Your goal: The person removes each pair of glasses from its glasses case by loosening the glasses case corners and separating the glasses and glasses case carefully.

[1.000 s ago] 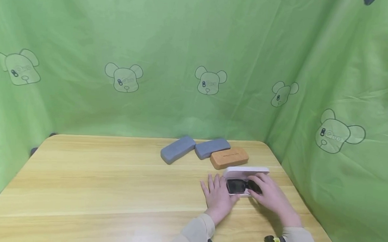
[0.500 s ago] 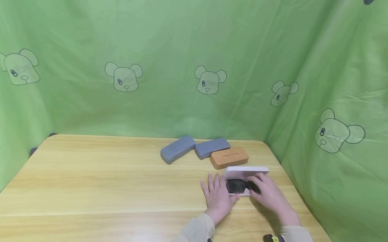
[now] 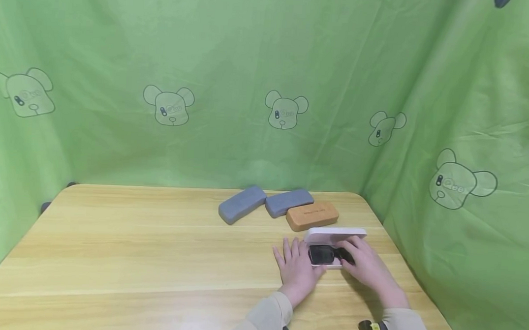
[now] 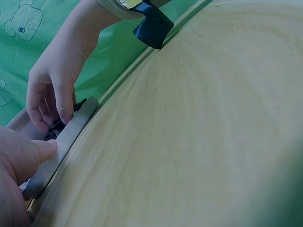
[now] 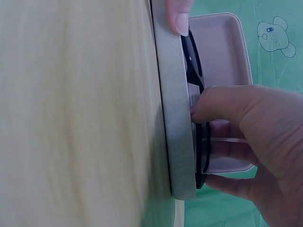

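A white glasses case (image 3: 335,232) lies open on the table, its lid raised at the back. Inside it sits a pair of black sunglasses (image 3: 320,254), dark lenses showing. My left hand (image 3: 296,270) rests at the case's left end with fingers straight and spread; its thumb (image 4: 45,150) lies over the front rim. My right hand (image 3: 368,265) reaches in from the right and pinches the sunglasses near the right lens, thumb in front and fingers behind. In the right wrist view the frame (image 5: 203,146) stands slightly above the case's front wall (image 5: 177,118).
Behind the white case lie an orange glasses case (image 3: 313,216) and two blue-grey cases, one in the middle (image 3: 288,202) and one to the left (image 3: 242,205). The wooden table (image 3: 132,257) meets a green curtain (image 3: 225,153) at the back and right.
The right hand has shifted very slightly left with the sunglasses' right side. The left hand and the cases look unmoved.
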`<action>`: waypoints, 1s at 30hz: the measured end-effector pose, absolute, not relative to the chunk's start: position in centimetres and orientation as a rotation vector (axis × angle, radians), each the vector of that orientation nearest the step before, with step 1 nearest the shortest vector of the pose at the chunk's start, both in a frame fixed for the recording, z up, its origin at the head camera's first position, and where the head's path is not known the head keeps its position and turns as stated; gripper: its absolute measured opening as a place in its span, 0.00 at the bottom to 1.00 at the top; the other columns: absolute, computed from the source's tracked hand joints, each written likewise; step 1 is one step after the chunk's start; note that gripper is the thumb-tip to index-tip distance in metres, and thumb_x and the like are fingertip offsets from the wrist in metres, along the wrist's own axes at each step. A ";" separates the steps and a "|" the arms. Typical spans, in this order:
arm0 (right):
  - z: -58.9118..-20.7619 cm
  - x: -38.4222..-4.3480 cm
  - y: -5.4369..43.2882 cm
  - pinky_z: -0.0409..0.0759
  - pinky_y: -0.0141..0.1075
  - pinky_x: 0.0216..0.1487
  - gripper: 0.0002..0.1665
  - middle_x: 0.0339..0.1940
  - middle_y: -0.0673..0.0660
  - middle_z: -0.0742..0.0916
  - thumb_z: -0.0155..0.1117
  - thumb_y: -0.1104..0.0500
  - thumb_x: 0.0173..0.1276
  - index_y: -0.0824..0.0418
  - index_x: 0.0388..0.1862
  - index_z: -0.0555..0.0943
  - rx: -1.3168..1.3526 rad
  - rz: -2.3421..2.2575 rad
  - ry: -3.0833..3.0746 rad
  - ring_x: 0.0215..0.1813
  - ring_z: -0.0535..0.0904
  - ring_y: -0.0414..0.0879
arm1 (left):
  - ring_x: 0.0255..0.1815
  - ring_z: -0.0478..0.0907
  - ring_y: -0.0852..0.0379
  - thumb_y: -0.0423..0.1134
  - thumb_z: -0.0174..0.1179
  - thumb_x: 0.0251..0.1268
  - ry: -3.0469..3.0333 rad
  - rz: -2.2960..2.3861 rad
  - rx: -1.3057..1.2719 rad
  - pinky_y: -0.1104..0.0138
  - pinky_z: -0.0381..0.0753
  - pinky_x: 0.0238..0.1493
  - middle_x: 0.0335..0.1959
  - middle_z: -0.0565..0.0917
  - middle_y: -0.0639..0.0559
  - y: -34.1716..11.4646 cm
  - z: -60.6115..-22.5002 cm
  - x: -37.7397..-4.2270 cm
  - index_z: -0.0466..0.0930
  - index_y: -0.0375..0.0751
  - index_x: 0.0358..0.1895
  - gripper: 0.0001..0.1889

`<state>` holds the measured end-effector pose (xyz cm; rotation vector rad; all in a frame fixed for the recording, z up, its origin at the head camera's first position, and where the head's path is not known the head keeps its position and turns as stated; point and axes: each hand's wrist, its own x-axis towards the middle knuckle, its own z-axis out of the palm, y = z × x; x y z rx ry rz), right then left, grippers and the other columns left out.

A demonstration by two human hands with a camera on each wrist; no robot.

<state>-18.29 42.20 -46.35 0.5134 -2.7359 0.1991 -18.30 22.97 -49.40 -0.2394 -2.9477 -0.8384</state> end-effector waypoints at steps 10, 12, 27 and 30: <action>-45.9 -18.0 42.3 0.79 0.57 0.52 0.23 0.47 0.60 0.83 0.74 0.64 0.49 0.60 0.47 0.82 0.514 0.217 -2.715 0.49 0.79 0.57 | 0.79 0.51 0.42 0.68 0.63 0.52 -2.941 -0.869 -0.241 0.38 0.44 0.76 0.73 0.67 0.48 23.0 -49.3 -18.3 0.67 0.47 0.69 0.44; -45.8 -18.0 42.3 0.79 0.57 0.52 0.24 0.47 0.60 0.83 0.75 0.64 0.49 0.61 0.47 0.82 0.519 0.214 -2.707 0.49 0.79 0.58 | 0.79 0.52 0.42 0.68 0.63 0.51 -2.940 -0.869 -0.239 0.38 0.44 0.76 0.73 0.67 0.48 23.0 -49.3 -18.3 0.67 0.47 0.69 0.44; -45.0 -17.6 42.5 0.79 0.58 0.51 0.25 0.47 0.61 0.83 0.76 0.63 0.47 0.61 0.47 0.82 0.530 0.209 -2.665 0.49 0.79 0.59 | 0.79 0.51 0.42 0.69 0.63 0.51 -2.942 -0.867 -0.247 0.39 0.43 0.77 0.74 0.66 0.47 22.9 -49.3 -18.1 0.66 0.45 0.70 0.46; -44.7 -17.5 42.6 0.79 0.59 0.51 0.25 0.47 0.61 0.83 0.76 0.63 0.46 0.61 0.47 0.82 0.535 0.214 -2.653 0.48 0.80 0.59 | 0.79 0.51 0.42 0.68 0.63 0.51 -2.936 -0.883 -0.247 0.39 0.43 0.77 0.74 0.66 0.47 22.8 -49.2 -18.1 0.66 0.44 0.70 0.45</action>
